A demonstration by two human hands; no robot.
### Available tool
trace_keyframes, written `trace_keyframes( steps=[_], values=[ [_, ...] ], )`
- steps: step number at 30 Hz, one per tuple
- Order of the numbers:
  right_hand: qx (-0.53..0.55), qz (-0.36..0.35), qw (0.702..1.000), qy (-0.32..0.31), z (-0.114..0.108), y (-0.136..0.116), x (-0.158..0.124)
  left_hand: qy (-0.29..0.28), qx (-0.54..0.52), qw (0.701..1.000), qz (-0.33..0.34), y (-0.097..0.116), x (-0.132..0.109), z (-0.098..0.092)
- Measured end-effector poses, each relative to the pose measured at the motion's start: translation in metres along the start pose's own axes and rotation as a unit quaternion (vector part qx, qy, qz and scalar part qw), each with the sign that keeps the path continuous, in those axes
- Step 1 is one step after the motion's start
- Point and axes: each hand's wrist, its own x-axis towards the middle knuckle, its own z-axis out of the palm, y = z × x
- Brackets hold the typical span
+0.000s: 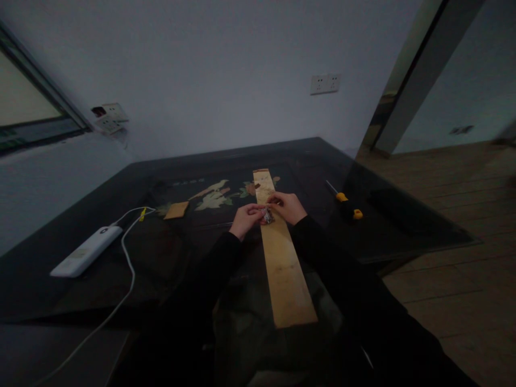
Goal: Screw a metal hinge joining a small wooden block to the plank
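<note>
A long wooden board runs from the tabletop toward my lap, its near end past the table's front edge. Over its middle, my left hand pinches a small shiny metal piece, too small to name exactly. My right hand is just beyond and to the right, fingers curled together close to that piece. Whatever its fingertips hold is too small to make out. Off to the right lies a screwdriver with a yellow and black handle, apart from both hands.
On the dark table a white power strip lies at left, its white cable trailing over the front edge. A small wooden block rests left of the board. Behind stands a wall with a socket.
</note>
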Motion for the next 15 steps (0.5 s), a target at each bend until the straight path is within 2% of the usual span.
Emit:
trace_keyframes(
  steps=[3, 6, 8, 11, 15],
  values=[
    [0.081, 0.015, 0.996, 0.037, -0.002, -0.001, 0.002, 0.010, 0.011, 1.000, -0.009, -0.001, 0.001, 0.000],
    [0.218, 0.073, 0.972, 0.045, -0.006, 0.001, 0.005, 0.007, 0.009, 1.000, -0.013, -0.001, 0.001, 0.001],
    [0.288, 0.134, 0.948, 0.014, -0.007, 0.005, 0.006, 0.006, 0.009, 1.000, -0.014, -0.001, 0.001, 0.001],
    [0.300, 0.205, 0.930, -0.063, -0.006, 0.011, 0.006, 0.012, 0.010, 1.000, -0.018, 0.000, 0.001, 0.001],
    [0.248, 0.189, 0.937, -0.158, -0.005, 0.012, 0.006, 0.022, 0.011, 0.999, -0.026, 0.000, 0.001, 0.000]
  ],
)
